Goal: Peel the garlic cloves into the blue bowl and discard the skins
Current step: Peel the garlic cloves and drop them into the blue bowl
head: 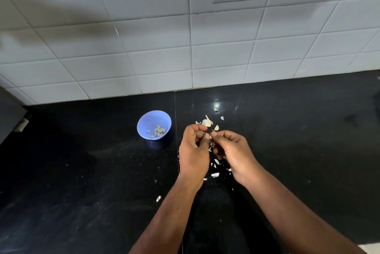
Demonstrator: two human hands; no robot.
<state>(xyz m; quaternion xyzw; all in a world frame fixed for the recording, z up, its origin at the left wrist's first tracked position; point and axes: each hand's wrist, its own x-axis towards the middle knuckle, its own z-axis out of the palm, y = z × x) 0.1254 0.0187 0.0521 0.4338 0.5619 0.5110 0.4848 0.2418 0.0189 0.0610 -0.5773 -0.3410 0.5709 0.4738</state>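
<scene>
**Garlic clove pinched between 2 hands, right of the blue bowl**

Head view: garlic is light, firm and slippery once bared, its skin papery and brittle; take it at the tip. Left hand (194, 146) and right hand (232, 151) meet fingertip to fingertip, each grip pressed together on a mostly hidden clove. Blue bowl (154, 125) holds peeled cloves (157, 131). Garlic head (207, 122) and skins (215, 174) lie on the surface (82, 171) right of it.
</scene>
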